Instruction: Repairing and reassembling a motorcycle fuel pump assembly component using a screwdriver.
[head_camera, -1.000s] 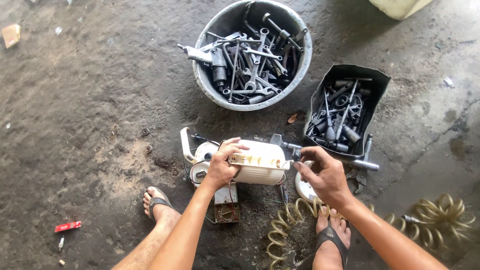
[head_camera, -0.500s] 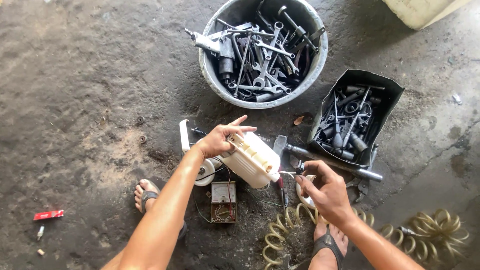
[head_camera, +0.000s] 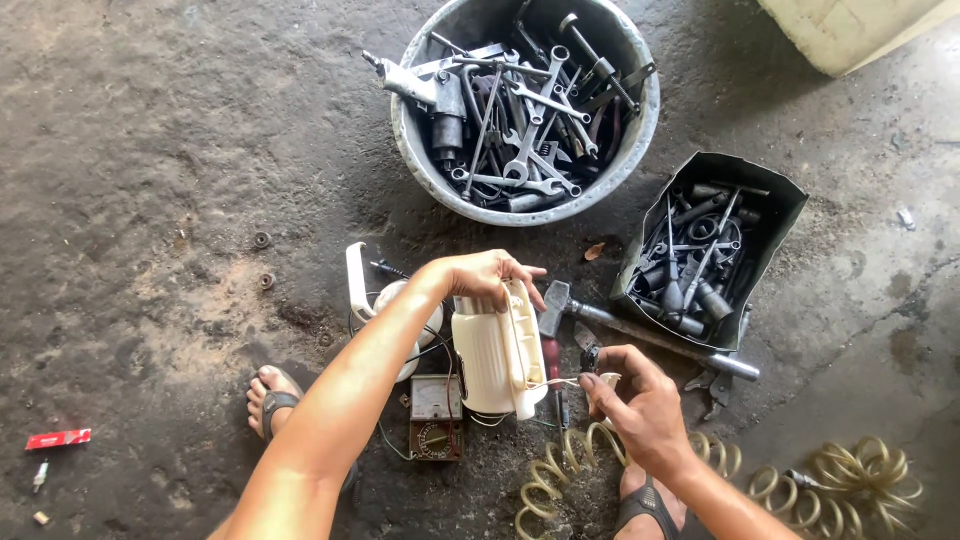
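A cream-white plastic housing (head_camera: 497, 358) stands on the concrete floor in front of me. My left hand (head_camera: 487, 278) grips its top edge and holds it upright. Thin wires run from the housing's lower right side to my right hand (head_camera: 632, 400), which pinches a small white connector at their end. A small brown multimeter (head_camera: 436, 417) with a dial lies on the floor just left of the housing, under my left forearm. A hammer (head_camera: 620, 325) lies behind my right hand.
A round metal basin (head_camera: 420, 150) full of wrenches and an air tool sits ahead. A black tray (head_camera: 770, 210) of sockets and bits stands at right. Coiled yellow hose (head_camera: 850, 480) lies near my sandalled feet. A white round part (head_camera: 385, 300) sits left of the housing.
The housing has been turned from lying sideways to standing on end. My left hand shifted to its top edge; my right hand drew back toward me with the wires.
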